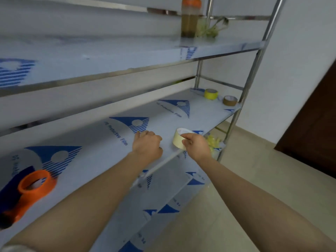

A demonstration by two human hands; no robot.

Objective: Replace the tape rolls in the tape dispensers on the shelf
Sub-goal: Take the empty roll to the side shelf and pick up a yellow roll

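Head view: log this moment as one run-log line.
right hand grips cream tape roll at shelf edge | left hand rests on shelf | orange dispenser far left | yellow roll, brown roll far right

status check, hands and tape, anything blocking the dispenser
Right hand grips cream tape roll at front edge of shelf. Left hand rests on shelf, holding nothing. Orange dispenser far left, untouched; only the left hand lies between.

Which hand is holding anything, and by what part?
Right hand pinches the cream tape roll at its rim. Left hand holds nothing; it rests on the shelf.
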